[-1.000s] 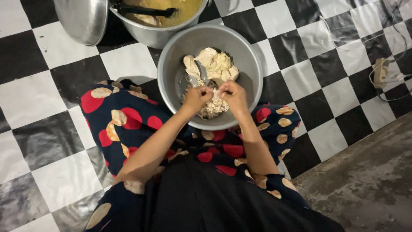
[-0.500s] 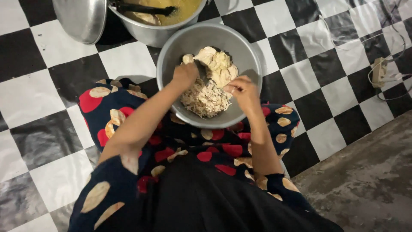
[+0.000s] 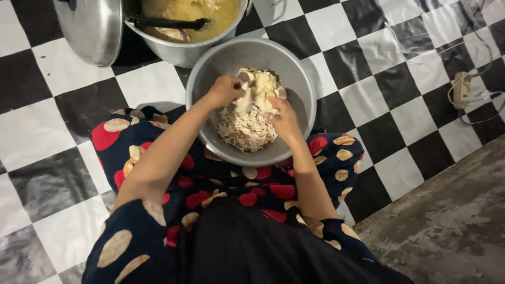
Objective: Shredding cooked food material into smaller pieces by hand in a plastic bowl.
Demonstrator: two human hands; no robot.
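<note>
A grey metal bowl (image 3: 210,79) rests between my knees on the checkered floor. It holds pale cooked chicken pieces (image 3: 264,82) at the far side and a heap of shredded chicken (image 3: 246,130) at the near side. My left hand (image 3: 225,90) grips a pale chicken piece (image 3: 244,98) over the bowl. My right hand (image 3: 282,117) pinches the same piece from the right, above the shreds.
A metal pot (image 3: 181,50) of yellow broth with a dark ladle (image 3: 168,22) stands just beyond the bowl. Its lid (image 3: 89,29) leans at the upper left. A power strip with white cables (image 3: 463,89) lies at the right. Bare concrete (image 3: 447,226) starts at the lower right.
Both hands were together over the shreds, then the left hand reached to the far pieces. Now both hands hold a fresh chicken piece above the bowl.
</note>
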